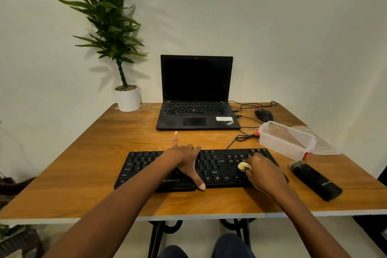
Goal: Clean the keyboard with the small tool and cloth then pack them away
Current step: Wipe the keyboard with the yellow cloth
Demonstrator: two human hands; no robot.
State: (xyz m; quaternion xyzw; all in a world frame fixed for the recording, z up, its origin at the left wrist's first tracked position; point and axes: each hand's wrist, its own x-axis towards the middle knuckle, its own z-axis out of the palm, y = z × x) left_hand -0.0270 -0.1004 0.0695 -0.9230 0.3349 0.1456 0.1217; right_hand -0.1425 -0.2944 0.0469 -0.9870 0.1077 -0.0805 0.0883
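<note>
Two hands down on the keyboard (142, 165), near edge of the table (83, 153). Pinning it with the left hand (186, 163): fingers spread flat over the middle keys, thumb hooked at the near edge, probably to stop it sliding. Wiping at the right-side keys with a yellow cloth (244, 166) bunched in the curled right hand (263, 170). Small tool (314, 180) parked just right of the keyboard, open container (284, 140) beyond it, handy for packing up later.
</note>
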